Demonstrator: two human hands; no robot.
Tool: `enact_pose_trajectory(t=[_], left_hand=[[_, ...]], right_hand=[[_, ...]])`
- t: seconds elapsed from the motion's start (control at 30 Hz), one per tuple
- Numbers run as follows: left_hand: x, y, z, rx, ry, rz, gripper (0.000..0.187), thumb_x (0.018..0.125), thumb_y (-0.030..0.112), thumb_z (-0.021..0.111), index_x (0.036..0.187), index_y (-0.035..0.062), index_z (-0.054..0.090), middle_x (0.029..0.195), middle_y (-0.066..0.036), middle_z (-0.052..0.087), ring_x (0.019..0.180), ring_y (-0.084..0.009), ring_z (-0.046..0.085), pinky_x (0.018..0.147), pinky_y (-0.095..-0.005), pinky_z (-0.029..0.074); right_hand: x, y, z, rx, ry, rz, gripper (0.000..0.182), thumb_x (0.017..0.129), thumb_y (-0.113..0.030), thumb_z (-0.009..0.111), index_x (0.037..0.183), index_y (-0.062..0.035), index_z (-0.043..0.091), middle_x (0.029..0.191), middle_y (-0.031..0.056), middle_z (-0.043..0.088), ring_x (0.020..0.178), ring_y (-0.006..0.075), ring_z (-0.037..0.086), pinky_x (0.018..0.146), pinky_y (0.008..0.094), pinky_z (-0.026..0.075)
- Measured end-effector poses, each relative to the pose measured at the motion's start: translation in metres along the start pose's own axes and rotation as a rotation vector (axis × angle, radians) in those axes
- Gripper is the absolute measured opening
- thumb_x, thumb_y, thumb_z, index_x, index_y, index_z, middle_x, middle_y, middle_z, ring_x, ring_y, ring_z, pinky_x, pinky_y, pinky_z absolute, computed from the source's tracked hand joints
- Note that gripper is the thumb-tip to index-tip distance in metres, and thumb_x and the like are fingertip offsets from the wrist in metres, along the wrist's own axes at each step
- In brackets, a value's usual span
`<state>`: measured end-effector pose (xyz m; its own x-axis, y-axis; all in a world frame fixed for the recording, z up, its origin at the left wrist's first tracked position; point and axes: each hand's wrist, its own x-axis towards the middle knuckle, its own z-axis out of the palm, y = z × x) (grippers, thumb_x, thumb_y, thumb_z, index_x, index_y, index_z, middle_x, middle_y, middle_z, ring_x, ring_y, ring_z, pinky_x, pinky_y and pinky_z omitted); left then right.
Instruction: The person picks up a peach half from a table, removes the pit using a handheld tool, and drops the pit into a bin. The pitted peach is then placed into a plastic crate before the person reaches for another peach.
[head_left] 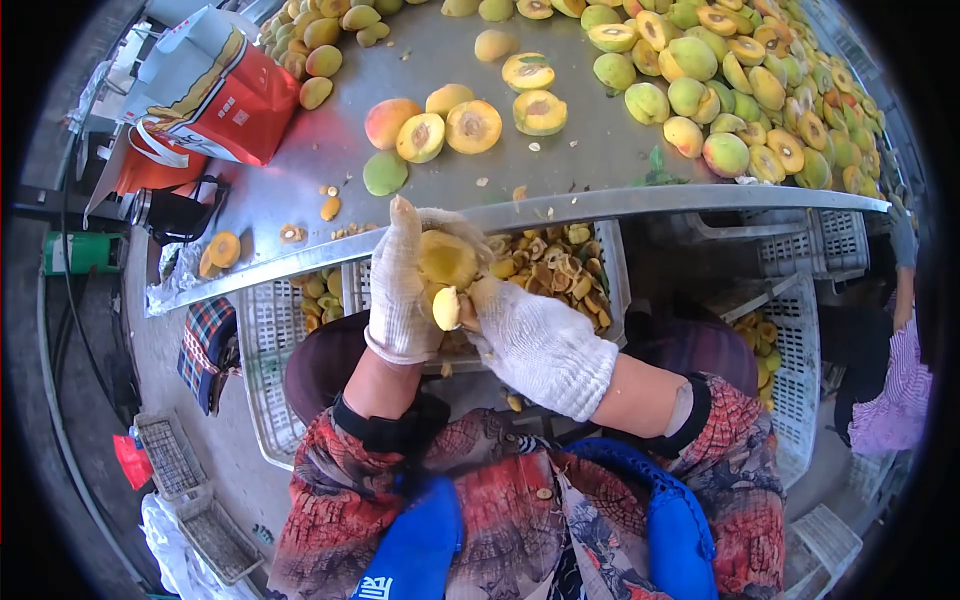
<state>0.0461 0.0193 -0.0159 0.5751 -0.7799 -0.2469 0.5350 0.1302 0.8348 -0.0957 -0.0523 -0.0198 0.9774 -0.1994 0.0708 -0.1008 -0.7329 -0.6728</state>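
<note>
My left hand [402, 285], in a white knit glove, holds a yellow peach half [447, 258] with its hollowed cut face toward me. My right hand [548, 347], gloved too, is closed just below and to the right of the fruit. A small pale-yellow piece [447, 309] shows at its fingertips, touching the peach half. Whatever the right fingers grip is mostly hidden. Beneath both hands stands a white crate [613, 265] with peach stones and scraps [570, 275]. Beyond them on the metal table [590, 170] lie several cut peaches [473, 127].
A big heap of peach halves [770, 100] covers the table's right side. At the left stand a red-and-white bag [225, 100] and a dark flask [170, 212]. The table's raised metal edge [560, 208] runs before me. Another person's sleeve [897, 385] shows at far right.
</note>
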Motion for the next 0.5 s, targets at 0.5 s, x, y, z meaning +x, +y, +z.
enact_pose_trajectory(t=[0.5], left_hand=[[-0.018,0.041,-0.020,0.065,0.075,0.151,0.063,0.097,0.057,0.035,0.096,-0.0005,0.060,0.087,-0.013,0.065,0.080,-0.0229,0.064,0.078,-0.0346,0.052]], right_hand=[[0.008,0.004,-0.022,-0.350,-0.088,0.164,0.022,0.078,-0.016,0.062,0.095,-0.0063,0.054,0.084,0.0158,0.061,0.072,0.0316,0.066,0.056,0.0439,0.053]])
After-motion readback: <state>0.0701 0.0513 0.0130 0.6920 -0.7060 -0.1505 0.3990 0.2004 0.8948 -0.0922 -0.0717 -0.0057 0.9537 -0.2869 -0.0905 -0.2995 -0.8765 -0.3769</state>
